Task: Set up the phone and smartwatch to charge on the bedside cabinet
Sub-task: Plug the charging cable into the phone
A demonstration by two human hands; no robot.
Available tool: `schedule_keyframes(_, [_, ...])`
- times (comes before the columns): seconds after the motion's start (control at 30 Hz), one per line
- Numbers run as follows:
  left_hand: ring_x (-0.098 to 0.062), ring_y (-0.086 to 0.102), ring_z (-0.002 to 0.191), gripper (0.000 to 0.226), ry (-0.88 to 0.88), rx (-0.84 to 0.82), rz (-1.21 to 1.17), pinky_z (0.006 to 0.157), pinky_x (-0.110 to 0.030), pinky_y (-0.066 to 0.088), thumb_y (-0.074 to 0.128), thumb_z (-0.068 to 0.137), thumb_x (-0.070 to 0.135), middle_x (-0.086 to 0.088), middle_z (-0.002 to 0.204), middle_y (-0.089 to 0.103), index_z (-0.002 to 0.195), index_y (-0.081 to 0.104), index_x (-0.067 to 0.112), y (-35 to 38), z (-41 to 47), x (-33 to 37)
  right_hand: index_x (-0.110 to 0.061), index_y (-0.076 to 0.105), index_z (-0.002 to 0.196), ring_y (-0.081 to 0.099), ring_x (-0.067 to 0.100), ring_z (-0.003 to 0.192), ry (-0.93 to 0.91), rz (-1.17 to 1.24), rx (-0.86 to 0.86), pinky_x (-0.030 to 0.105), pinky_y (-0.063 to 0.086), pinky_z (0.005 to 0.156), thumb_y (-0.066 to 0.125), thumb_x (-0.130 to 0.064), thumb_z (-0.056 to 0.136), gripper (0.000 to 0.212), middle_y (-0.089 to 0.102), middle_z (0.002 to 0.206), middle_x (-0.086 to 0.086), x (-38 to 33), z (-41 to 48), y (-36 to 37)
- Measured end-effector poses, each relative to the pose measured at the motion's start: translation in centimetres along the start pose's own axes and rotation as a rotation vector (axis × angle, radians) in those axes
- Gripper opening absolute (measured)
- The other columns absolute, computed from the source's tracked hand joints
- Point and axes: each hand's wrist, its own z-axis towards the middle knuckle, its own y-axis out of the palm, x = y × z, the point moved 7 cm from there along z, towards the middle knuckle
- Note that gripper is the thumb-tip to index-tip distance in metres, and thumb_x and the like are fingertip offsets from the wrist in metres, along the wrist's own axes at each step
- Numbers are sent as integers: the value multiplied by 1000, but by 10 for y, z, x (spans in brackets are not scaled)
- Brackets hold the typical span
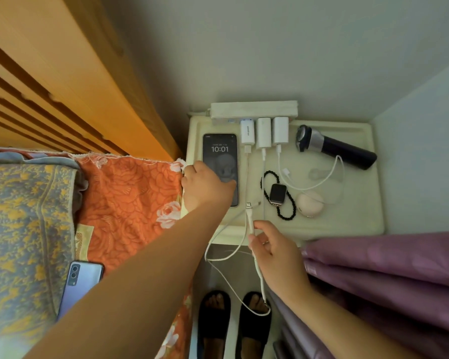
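My left hand (205, 186) covers the bottom corner of the phone (220, 154), so I can't see that part of the screen. The small words above the clock are too tiny to read. My arm hides part of the other phone (81, 283) on the bed. My right hand (272, 252) pinches the cable (250, 221), and my fingers hide a bit of it. The writing on one white plug (247, 131) is too small to read. My slippers (233, 325) are cut off at the bottom edge.
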Motion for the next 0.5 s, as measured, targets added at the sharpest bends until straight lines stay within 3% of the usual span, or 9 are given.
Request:
schedule_keyframes(0.13, [-34, 40, 125, 77, -10, 62, 41, 100, -39, 37, 75, 77, 31, -17, 136, 43, 137, 33, 8, 2, -3, 1, -30, 56, 101, 63, 13, 65, 11, 21, -10, 37, 52, 66, 53, -30, 89, 12, 69, 74, -3, 5, -2, 3])
schedule_keyframes(0.27, [-35, 46, 122, 65, -85, 60, 137, 96, -42, 38, 75, 77, 29, -17, 131, 48, 126, 39, 7, 4, 1, 1, -29, 57, 100, 63, 14, 66, 34, 54, -32, 38, 52, 66, 54, -29, 89, 11, 70, 74, 0, 3, -4, 4])
schedule_keyframes(0.4, [-35, 47, 121, 71, -207, -20, 100, 97, -42, 39, 78, 72, 36, -16, 131, 47, 126, 43, 7, 7, 5, -4, -31, 57, 98, 63, 13, 65, 15, 73, -41, 39, 52, 66, 54, -32, 89, 10, 68, 71, 0, -2, -7, 4])
schedule_keyframes(0.5, [-34, 54, 110, 61, -140, -118, -47, 91, -41, 49, 76, 75, 40, -14, 123, 52, 121, 50, 9, 10, 10, -9, -31, 57, 99, 62, 14, 64, 23, 82, -39, 39, 52, 66, 54, -32, 89, 11, 68, 71, 1, -3, -9, 5])
